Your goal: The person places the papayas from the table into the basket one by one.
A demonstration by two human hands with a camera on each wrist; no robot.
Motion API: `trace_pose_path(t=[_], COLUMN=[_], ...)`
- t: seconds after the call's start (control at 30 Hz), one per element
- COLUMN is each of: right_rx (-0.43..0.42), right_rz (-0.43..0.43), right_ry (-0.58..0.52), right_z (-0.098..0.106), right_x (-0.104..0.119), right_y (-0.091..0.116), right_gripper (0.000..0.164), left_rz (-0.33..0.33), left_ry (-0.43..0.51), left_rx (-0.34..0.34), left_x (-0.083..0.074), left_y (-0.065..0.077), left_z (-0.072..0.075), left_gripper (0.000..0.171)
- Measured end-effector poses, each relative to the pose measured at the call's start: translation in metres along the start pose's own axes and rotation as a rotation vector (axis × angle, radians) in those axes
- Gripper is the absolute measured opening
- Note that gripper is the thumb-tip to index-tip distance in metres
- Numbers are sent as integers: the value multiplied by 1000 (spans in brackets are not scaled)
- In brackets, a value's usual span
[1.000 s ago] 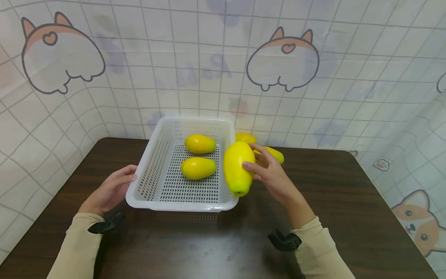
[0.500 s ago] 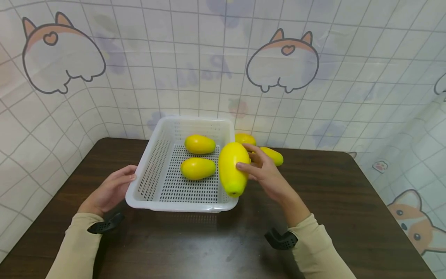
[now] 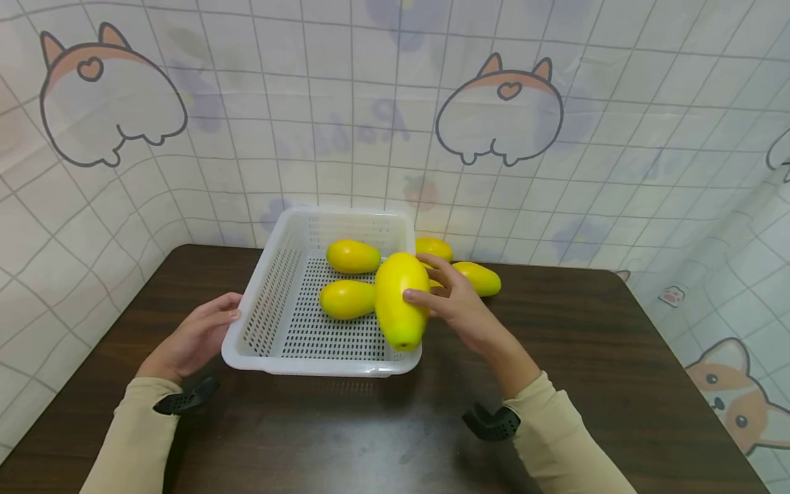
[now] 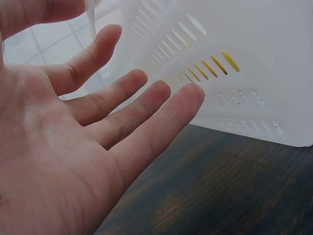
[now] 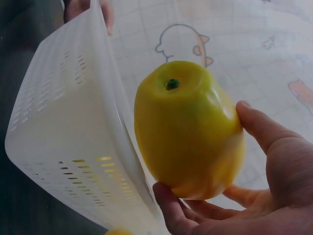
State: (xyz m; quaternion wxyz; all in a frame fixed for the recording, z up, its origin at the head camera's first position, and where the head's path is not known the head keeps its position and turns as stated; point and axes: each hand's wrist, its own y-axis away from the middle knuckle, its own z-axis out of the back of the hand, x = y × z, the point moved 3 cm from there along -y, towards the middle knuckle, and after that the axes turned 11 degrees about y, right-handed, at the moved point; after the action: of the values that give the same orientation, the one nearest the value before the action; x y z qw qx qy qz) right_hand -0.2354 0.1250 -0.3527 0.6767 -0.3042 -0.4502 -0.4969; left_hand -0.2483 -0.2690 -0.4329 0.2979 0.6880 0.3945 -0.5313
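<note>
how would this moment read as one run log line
left hand: at white basket, left rim | right hand: holds yellow fruit above basket's right rim | inside: two fruits | table: other fruits, right of basket

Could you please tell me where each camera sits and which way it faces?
Head: on the head, looking forward and down at the basket; left hand, right hand and sleeves show.
Left wrist: on that wrist, facing the basket's outside; the left hand shows.
Right wrist: on that wrist, facing the held fruit; right hand shows, plus part of the left.
Head and right wrist share the fruit.
</note>
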Motion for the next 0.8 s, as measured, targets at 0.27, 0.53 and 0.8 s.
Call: trace_pose_path(t=[0.27,0.53,0.8], right_rx=[6,16,39], right_rz=[0,13,9], right_ry=[14,46,74], right_z=[-6,-13,-20], right_x=[6,12,14], right_y=[-5,-9,-13], right_gripper=[66,66,67], left_rz=[0,9,8], left_ry=[-9,-19,-15], left_rx=[1,-9,-2], left_x=[0,0,0], left_y=[0,-1,0], left_z=[1,1,0], left_gripper=[30,30,31])
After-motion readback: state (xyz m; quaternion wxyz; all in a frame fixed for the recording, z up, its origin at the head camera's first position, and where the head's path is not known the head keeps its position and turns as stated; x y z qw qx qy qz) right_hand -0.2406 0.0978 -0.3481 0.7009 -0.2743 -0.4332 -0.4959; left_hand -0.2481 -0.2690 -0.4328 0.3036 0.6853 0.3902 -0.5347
